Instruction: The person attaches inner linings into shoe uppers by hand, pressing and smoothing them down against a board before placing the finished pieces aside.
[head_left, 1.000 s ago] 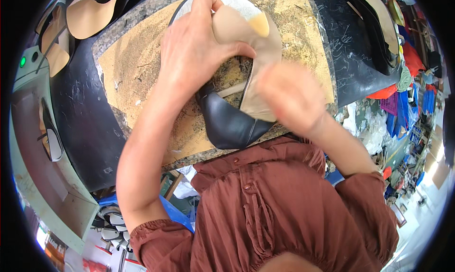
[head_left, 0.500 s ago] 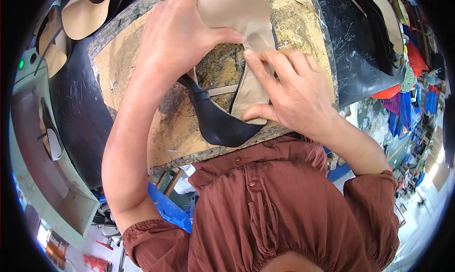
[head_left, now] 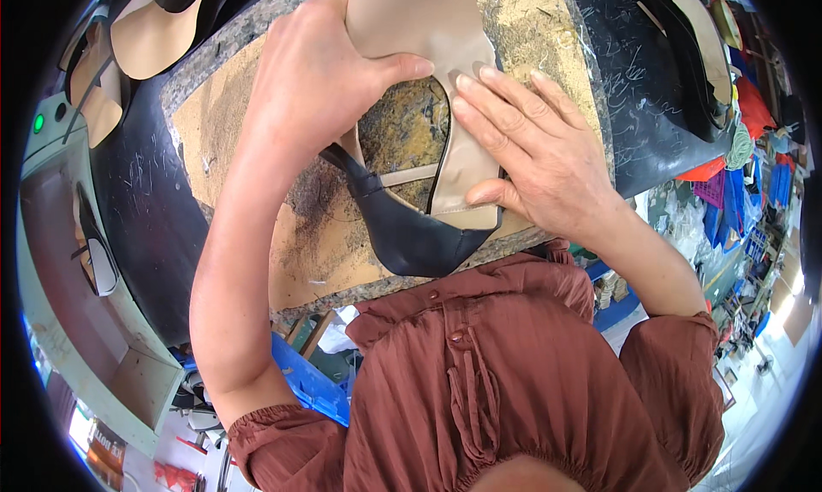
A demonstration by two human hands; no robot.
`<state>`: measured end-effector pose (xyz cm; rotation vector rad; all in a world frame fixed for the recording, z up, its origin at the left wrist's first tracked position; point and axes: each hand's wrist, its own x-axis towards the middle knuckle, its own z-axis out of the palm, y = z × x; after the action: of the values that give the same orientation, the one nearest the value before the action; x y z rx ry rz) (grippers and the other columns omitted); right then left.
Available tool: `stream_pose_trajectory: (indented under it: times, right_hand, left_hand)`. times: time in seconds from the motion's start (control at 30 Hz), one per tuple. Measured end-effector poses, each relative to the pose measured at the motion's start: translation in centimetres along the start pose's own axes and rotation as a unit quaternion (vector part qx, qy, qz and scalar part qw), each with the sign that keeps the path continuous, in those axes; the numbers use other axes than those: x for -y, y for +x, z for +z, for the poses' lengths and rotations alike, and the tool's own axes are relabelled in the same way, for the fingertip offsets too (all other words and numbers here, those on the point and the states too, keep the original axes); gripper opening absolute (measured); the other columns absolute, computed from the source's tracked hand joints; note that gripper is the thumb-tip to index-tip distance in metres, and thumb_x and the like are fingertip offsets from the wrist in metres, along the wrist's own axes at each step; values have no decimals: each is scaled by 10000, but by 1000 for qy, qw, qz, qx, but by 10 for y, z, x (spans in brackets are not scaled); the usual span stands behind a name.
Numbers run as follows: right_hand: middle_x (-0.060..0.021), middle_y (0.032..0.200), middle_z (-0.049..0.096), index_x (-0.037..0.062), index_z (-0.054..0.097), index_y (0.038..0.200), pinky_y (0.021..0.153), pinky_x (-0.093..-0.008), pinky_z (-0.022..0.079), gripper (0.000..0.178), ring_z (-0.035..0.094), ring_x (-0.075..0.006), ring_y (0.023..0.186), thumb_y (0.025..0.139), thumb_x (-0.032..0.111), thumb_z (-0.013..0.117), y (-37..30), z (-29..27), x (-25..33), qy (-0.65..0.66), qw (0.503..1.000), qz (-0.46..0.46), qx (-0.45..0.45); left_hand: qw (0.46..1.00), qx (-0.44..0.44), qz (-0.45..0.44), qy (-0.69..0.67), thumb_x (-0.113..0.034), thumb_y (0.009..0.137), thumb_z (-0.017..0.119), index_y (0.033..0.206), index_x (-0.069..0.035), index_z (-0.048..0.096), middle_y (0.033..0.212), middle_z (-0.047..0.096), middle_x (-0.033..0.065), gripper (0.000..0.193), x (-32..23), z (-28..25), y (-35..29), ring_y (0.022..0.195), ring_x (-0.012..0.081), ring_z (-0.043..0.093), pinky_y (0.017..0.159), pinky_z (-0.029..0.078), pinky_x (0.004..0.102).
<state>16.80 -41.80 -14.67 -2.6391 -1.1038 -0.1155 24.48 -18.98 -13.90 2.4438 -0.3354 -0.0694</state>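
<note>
Head view: black-and-beige shoe upper [head_left: 411,235] lies mid-bench on worn yellow-brown sheet [head_left: 218,94], black part near, beige lining [head_left: 419,17] far. Hands apart. Left hand [head_left: 312,77] grips lining's far-left side, thumb on top, other fingertips hidden. Right hand [head_left: 544,154] flat on lining's right side, fingers extended, thumb by near seam. Done, seemingly: beige joined to black at near end; narrow beige strap [head_left: 408,176] spans gap. Left, judging by dimple at right fingertips: some flattening. Underside hidden, can't tell.
</note>
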Motion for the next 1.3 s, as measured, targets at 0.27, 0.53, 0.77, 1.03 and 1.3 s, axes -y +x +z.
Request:
stream_pose_trajectory:
  times: [0.27,0.53,0.77,1.03,1.3]
  right_hand:
    - [-88,1054,661,51,687,1083,886,-395,489,364,610,-270,960,746,137,794,31,0,-28,69,974,126,-176]
    - [-176,896,655,3,567,913,772,-444,520,128,635,-366,861,863,106,625,49,-24,-16,134,980,145,-10]
    - [-177,840,656,-18,552,925,742,-457,528,202,652,-387,844,863,155,635,36,-22,-19,147,987,58,-4]
    - [-178,832,626,7,557,900,760,-423,514,133,619,-355,839,823,80,637,36,-15,12,91,977,191,19]
    - [-132,1072,623,-26,608,1163,799,-370,500,452,598,-320,978,771,110,787,-4,14,31,57,990,-22,-128]
  left_hand:
    - [998,50,5,-37,-229,762,830,913,-46,721,735,676,65,261,-1,3,-11,661,142,622,630,480,284]
    - [996,-18,79,-23,-130,770,816,860,-14,705,685,610,71,184,-16,-4,-30,584,153,517,563,416,296]
    - [995,-21,93,-26,-128,769,813,859,-11,713,692,620,81,178,-14,3,-43,580,169,551,561,434,306]
    - [996,-24,85,18,-216,762,823,848,16,701,733,646,119,276,-10,1,-46,655,266,645,615,482,362]
    - [999,23,-40,-22,-312,703,836,893,36,725,765,673,239,411,-3,2,-31,782,410,675,721,536,442]
